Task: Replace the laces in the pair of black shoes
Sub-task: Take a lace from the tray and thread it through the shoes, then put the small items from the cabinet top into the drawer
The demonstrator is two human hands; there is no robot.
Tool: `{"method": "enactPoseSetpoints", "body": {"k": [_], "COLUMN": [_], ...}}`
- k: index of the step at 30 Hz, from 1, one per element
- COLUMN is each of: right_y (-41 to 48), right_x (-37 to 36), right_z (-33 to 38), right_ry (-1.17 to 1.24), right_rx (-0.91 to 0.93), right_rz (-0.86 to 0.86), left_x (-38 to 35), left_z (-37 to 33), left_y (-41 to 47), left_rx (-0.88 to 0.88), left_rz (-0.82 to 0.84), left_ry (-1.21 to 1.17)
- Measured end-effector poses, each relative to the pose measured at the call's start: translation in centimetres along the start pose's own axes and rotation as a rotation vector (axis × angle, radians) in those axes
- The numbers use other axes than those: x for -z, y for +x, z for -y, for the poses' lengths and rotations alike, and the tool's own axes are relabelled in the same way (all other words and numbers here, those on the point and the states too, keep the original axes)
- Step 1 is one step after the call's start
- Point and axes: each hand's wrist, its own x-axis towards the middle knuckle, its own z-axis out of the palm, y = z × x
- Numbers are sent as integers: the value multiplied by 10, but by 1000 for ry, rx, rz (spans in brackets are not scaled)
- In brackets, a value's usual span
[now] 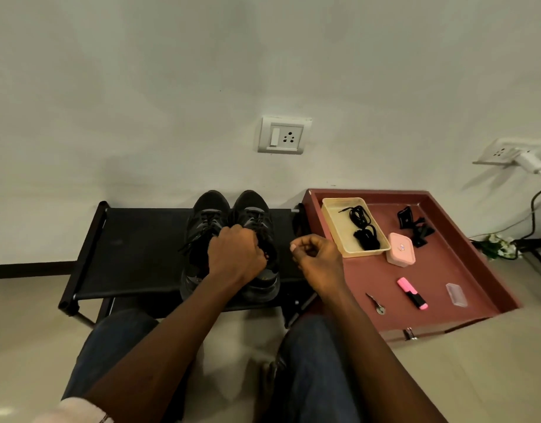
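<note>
Two black shoes stand side by side on a black fabric rack (135,248), toes toward the wall. The left shoe (206,221) has loose laces trailing off its left side. My left hand (235,254) lies over the right shoe (251,209), fingers curled round its lace and tongue area. My right hand (319,261) hovers just right of that shoe, fingers curled toward the thumb; I see nothing between them. A beige tray (333,221) to the right holds coiled black laces (365,230).
A red-brown tray table (446,270) beside the rack carries the beige tray, a pink box (400,249), a pink highlighter (412,293), a key (376,303), a clear case (456,295) and black clips (414,224). My knees are below the rack. The wall is right behind.
</note>
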Motion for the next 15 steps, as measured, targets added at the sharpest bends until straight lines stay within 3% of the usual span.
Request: {"method": "enactPoseSetpoints", "body": {"k": [6, 10, 15], "right_y": [-33, -62, -92], "right_x": [70, 123, 175], "right_z": [-32, -70, -135], "right_ry": [-53, -123, -257], "right_rx": [12, -58, -303], "right_rz": [-105, -183, -217], "left_x": [10, -3, -50], "left_z": [-41, -97, -153], "left_y": [-29, -52, -62], "left_rx": [-200, -375, -445], "left_rz": [-8, 210, 388], "left_ry": [-173, -223, -57]}}
